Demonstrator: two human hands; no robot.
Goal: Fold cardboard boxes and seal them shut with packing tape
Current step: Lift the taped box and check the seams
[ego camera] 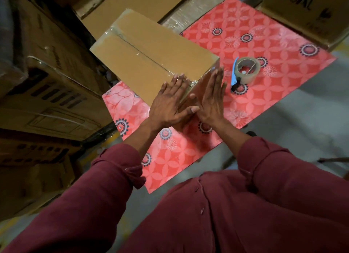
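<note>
Maroon sleeves frame the nearest part of the view, and beyond them both hands are laid flat on the near corner of the box (pixel 151 52). The left hand (pixel 170 103) is pressed on the top face with its fingers straight and together; the right hand (pixel 211 99) is pressed on the side face just round the corner, fingers likewise straight. Nothing is gripped by either hand.

The box is set on a red patterned mat (pixel 264 44), its flaps closed and a strip of clear tape (pixel 139 54) run along the middle seam and down over the near edge. The step in hand is judged to be the smoothing of that tape end.

If the tape is rubbed unevenly, wrinkles or a lifted end could be left, and the seal could peel. If too much weight is put on the corner, the box could be slid off the mat or dented.

Just right of the box a tape dispenser (pixel 243 71) with a blue handle is lying on the mat. The mat is spread over a grey floor (pixel 311 111). Left of the box and beyond it, stacked cartons (pixel 47 94) are seen, some wrapped in film.
</note>
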